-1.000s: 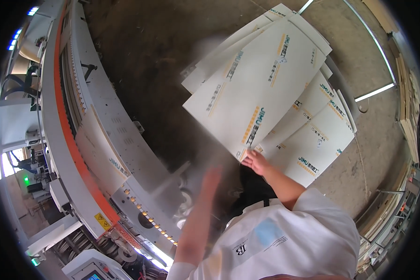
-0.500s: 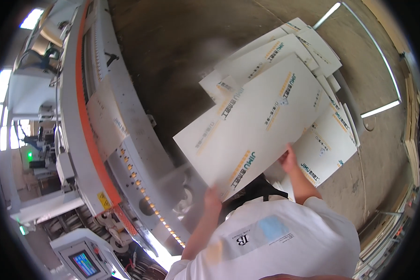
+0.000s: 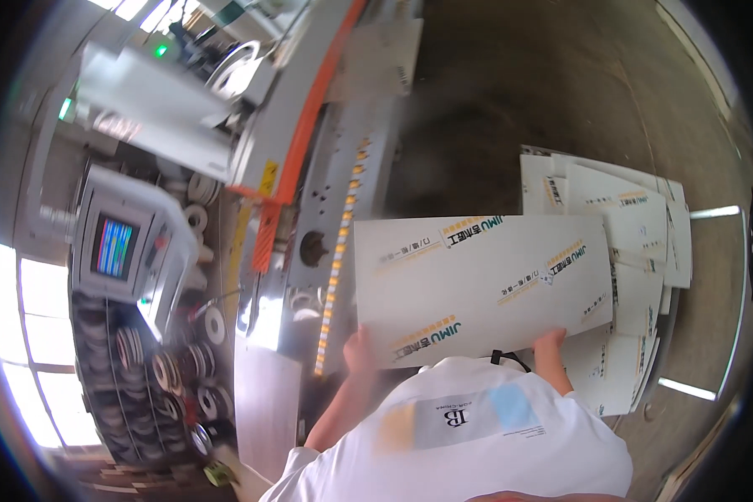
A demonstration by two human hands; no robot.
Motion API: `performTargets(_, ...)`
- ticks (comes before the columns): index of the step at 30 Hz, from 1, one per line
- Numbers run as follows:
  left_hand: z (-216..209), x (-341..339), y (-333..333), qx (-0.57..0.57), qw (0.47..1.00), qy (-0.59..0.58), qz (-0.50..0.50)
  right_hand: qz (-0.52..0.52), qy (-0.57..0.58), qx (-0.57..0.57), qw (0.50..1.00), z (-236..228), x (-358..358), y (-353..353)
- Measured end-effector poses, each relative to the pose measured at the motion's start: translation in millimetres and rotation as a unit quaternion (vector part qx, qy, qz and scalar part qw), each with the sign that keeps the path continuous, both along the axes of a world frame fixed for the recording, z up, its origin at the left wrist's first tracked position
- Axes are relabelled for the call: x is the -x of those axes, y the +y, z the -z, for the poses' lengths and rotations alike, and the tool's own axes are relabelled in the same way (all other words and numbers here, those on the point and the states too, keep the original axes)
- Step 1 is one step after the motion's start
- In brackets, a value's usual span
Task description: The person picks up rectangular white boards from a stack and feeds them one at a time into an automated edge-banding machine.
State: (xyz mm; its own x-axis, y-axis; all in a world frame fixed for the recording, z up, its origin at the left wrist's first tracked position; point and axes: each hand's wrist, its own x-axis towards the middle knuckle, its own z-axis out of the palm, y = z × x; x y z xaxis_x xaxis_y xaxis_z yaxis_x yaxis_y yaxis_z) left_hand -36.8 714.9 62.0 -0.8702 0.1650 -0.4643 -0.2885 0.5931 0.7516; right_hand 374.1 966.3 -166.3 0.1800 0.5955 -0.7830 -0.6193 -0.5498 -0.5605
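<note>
A large white rectangular panel [image 3: 468, 293] with printed markings spans the space in front of my body. My left hand [image 3: 358, 350] grips its near left corner. My right hand [image 3: 550, 340] holds the near edge toward the right end. The fingers of both hands are partly hidden by the panel. The panel's right end overlaps, in view, a loose stack of similar white panels [image 3: 636, 284]. Its left end is close to the machine's row of small yellow rollers [image 3: 340, 263].
A long grey machine with an orange band [image 3: 318, 92] runs along the left, and another panel [image 3: 376, 63] lies at its far part. A control console with a lit screen [image 3: 115, 247] stands left, above racked rolls of banding [image 3: 171, 372]. A white bar frame [image 3: 732, 318] stands right.
The held panel has swung from slanted to nearly level across the view, its left end now nearer the machine's rollers. My view has turned left, bringing the console and rolls further in.
</note>
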Motion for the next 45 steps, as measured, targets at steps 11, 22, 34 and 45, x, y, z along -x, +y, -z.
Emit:
performTargets(11, 61, -55, -222, -0.145, 0.939, -0.032, -0.309, -0.202, 0.026, -0.075, 0.976, -105, 146, -19)
performTargets(22, 129, -155, -436, -0.203, 0.901, -0.040, -0.380, -0.524, -0.066, -0.007, 0.849, -123, 250, -132)
performTargets(34, 141, -181, -500, -0.143, 0.895, -0.022, -0.421, -0.826, -0.152, -0.213, 0.499, -164, 341, -179)
performTargets(45, 154, -179, -467, -0.109, 0.886, -0.029, -0.450, -0.767, -0.239, -0.302, 0.513, -147, 350, -159)
